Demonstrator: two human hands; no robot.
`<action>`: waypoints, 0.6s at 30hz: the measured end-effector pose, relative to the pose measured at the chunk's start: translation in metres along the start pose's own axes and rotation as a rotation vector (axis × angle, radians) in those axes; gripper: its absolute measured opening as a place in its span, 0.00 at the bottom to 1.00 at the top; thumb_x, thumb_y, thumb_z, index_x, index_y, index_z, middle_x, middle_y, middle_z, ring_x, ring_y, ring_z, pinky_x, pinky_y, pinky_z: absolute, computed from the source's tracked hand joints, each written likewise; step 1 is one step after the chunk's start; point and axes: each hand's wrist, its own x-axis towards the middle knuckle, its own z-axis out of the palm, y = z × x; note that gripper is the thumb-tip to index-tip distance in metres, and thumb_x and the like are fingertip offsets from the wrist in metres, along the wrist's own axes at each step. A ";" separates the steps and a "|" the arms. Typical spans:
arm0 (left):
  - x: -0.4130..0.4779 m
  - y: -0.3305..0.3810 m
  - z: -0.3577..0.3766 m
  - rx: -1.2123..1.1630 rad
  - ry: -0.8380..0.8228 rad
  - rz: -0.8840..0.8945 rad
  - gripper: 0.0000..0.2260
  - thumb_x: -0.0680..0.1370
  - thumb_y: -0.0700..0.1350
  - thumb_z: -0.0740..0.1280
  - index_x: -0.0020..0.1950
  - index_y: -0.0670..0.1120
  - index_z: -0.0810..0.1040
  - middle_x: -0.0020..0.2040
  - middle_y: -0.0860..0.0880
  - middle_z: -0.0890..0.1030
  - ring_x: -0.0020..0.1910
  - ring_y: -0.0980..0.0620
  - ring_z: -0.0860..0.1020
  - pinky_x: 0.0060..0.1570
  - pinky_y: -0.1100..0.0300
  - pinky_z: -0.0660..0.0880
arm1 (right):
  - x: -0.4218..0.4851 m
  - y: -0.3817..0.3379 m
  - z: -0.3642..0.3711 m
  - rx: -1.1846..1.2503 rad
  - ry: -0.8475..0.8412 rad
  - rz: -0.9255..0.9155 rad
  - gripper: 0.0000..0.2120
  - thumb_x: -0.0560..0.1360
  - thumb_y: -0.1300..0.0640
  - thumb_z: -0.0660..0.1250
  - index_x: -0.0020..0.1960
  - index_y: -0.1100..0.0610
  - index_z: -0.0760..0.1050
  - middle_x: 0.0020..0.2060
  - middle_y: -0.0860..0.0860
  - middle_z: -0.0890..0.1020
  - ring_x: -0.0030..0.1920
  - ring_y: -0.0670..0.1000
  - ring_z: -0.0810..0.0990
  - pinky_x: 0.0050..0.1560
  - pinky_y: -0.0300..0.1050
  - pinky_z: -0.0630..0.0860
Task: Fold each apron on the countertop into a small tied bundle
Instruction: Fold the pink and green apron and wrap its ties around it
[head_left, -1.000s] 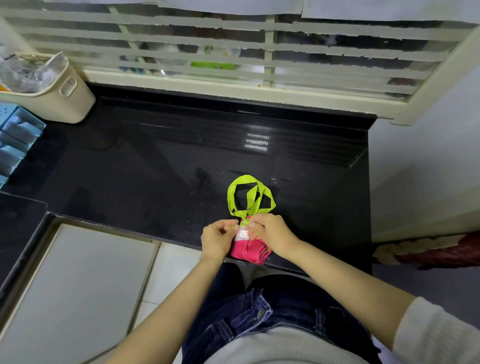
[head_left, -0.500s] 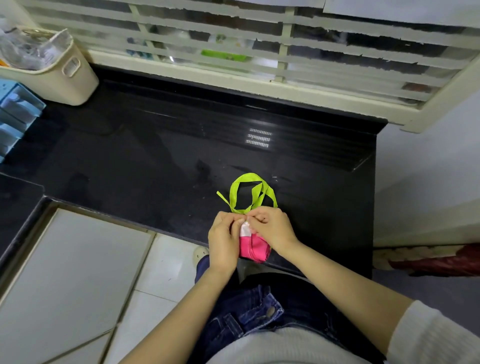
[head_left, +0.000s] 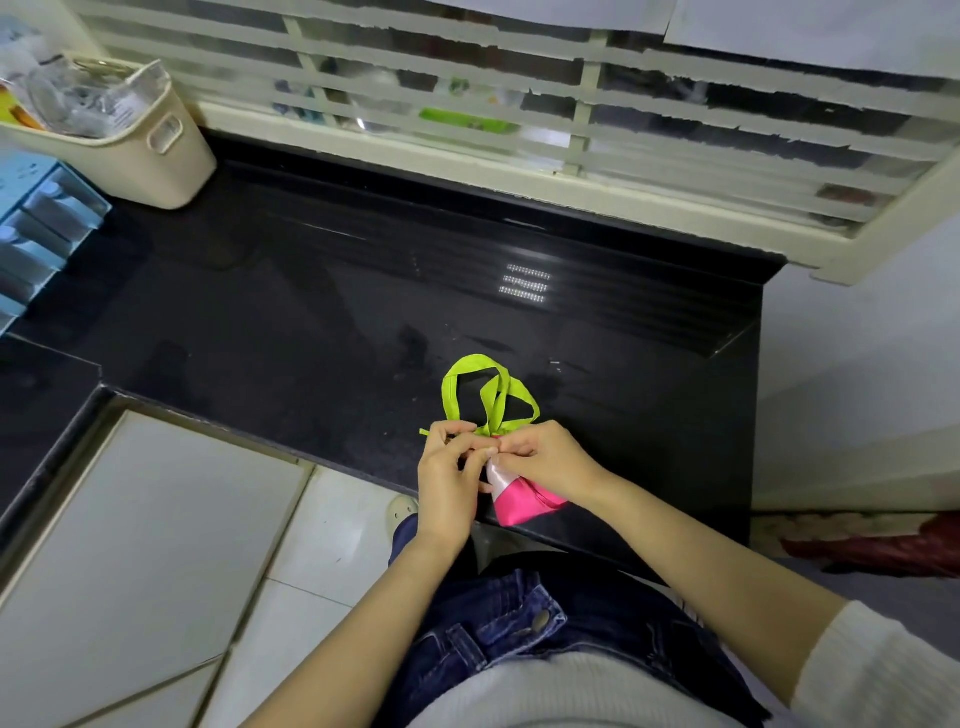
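Left fingers (head_left: 457, 434): curled on the left hand (head_left: 447, 473), pinching the green tie (head_left: 488, 395). A short end pokes out just past the knuckles on their outer side.
Right fingers (head_left: 511, 449): also curled, on the right hand (head_left: 545, 460), their tips meeting the left tips. They pinch the tie where it gathers, probably to pin the knot while the other side pulls.
Apron (head_left: 524, 501): a small pink roll directly under the fingertips, partly covered by the right palm. It looks folded already, with only the tying left.
Slack loops: the rest of the tie lies in loose loops just beyond the fingers on the side away from the body. It seems to be spare length waiting to be drawn in.
Countertop (head_left: 311, 322): the roll sits at its near edge, close to the body, which likely lets both hands work without reaching.
Far from the fingers: a cream basket (head_left: 156, 156) and a blue drawer unit (head_left: 36, 223) stand well apart, off beyond the left hand.
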 end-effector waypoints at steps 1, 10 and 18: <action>0.000 0.002 0.000 -0.012 -0.005 -0.009 0.16 0.75 0.33 0.67 0.38 0.54 0.82 0.48 0.56 0.71 0.50 0.54 0.75 0.41 0.46 0.80 | 0.000 0.000 0.000 -0.005 0.004 -0.006 0.06 0.72 0.61 0.72 0.48 0.61 0.84 0.39 0.55 0.85 0.43 0.49 0.83 0.47 0.46 0.77; 0.003 0.009 -0.006 0.009 -0.084 -0.031 0.11 0.77 0.36 0.66 0.40 0.50 0.82 0.44 0.50 0.72 0.42 0.55 0.76 0.32 0.58 0.79 | -0.001 -0.003 0.007 -0.045 0.099 -0.006 0.03 0.71 0.61 0.73 0.43 0.61 0.84 0.32 0.43 0.79 0.35 0.38 0.77 0.40 0.29 0.73; 0.012 -0.004 -0.021 0.339 -0.140 -0.149 0.08 0.81 0.44 0.58 0.43 0.50 0.71 0.33 0.51 0.76 0.31 0.48 0.73 0.34 0.52 0.73 | -0.001 -0.002 0.006 0.018 0.082 0.008 0.06 0.73 0.61 0.70 0.39 0.63 0.82 0.36 0.58 0.83 0.40 0.38 0.79 0.49 0.40 0.76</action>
